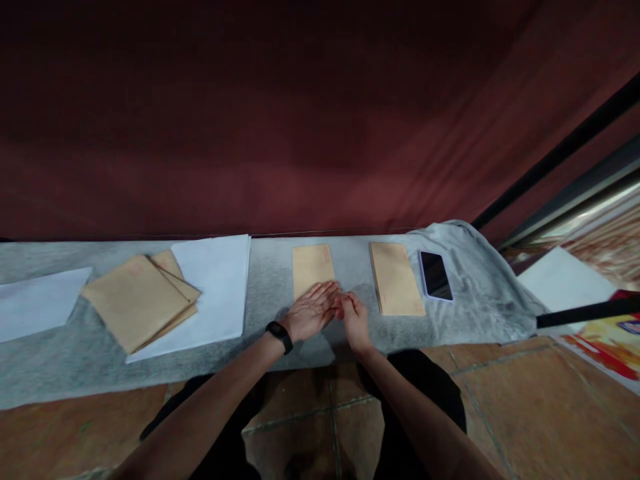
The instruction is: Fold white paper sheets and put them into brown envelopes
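A brown envelope [313,263] lies on the grey cloth straight ahead, its near end covered by my left hand [313,312]. That hand is open, palm turned up and fingers stretched to the right, with a black band on the wrist. My right hand [353,317] is closed, its fingers curled at the tips of the left fingers. Whatever it may hold is too small or hidden to make out. To its right rests a neat stack of brown envelopes [399,279].
White paper sheets [215,280] lie at left, partly under a loose pile of brown envelopes [137,297]. Another white sheet [40,300] is farther left. A phone [436,275] lies right of the stack. A dark red surface [300,180] rises behind the grey cloth [270,287].
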{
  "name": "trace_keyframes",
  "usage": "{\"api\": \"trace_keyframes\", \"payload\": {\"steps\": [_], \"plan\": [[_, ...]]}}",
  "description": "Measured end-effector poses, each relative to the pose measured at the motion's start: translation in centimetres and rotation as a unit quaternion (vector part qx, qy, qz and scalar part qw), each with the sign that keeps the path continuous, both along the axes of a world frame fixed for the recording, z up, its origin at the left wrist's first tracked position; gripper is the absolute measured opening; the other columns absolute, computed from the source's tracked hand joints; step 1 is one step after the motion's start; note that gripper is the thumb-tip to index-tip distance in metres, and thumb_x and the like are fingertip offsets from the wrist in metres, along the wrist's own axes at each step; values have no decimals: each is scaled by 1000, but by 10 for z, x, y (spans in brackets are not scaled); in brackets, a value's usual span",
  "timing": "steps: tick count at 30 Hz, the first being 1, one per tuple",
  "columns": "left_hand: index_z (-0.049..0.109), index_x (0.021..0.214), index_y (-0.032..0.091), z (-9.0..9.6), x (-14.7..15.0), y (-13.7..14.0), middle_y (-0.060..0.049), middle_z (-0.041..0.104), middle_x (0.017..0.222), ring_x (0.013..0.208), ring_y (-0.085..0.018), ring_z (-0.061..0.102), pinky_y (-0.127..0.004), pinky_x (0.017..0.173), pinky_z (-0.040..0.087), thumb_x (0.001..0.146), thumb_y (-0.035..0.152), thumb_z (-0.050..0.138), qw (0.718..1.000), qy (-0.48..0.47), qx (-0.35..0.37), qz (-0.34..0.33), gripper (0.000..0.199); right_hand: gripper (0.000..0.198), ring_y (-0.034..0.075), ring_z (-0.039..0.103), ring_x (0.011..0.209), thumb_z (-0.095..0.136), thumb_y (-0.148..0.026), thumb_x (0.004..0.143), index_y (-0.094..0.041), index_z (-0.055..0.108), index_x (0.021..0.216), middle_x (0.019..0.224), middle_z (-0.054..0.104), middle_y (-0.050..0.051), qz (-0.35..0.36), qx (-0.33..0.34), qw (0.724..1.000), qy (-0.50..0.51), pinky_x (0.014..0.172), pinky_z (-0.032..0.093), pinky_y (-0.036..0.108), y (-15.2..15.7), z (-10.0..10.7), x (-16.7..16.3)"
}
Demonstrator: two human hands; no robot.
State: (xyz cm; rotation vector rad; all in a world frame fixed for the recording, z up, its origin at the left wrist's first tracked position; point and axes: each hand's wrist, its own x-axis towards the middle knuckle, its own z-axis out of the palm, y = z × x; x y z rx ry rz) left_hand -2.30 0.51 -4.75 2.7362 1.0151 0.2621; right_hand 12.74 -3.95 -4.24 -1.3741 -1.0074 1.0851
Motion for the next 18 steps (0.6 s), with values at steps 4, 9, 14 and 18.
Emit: {"api": "trace_keyframes", "payload": {"steps": [4, 9, 14, 18], "plan": [[40, 154, 17, -3, 0, -14, -9, 40, 163, 155, -20, 28, -41, 128, 17, 107, 38, 36, 1000, -7, 5, -3, 52, 35, 19, 57, 64, 45, -56, 90, -25, 57, 78, 69, 62, 1, -11, -4, 1000, -7, 63, 49, 32, 0, 1, 3], [36, 157, 19, 5, -1, -31, -9, 39, 164, 155, -21, 28, -41, 128, 18, 104, 45, 42, 999, -23, -2, -26, 59, 31, 20, 64, 78, 45, -51, 91, -24, 59, 81, 79, 68, 3, -27, 18, 999, -19, 73, 54, 32, 1, 4, 5], [35, 157, 17, 10, 0, -41, -13, 40, 163, 152, -25, 34, -43, 128, 22, 101, 50, 46, 998, -49, -23, -33, 66, 37, 23, 68, 100, 40, -48, 97, -23, 67, 93, 96, 75, 7, 14, 38, 997, -68, 95, 54, 36, 1, 6, 9], [36, 157, 14, 4, -1, -46, -15, 41, 161, 153, -28, 32, -44, 128, 22, 98, 55, 51, 997, -60, -29, -47, 73, 45, 23, 66, 119, 38, -53, 102, -24, 72, 110, 119, 74, 6, 108, 47, 985, -123, 109, 49, 38, 2, 12, 15]]}}
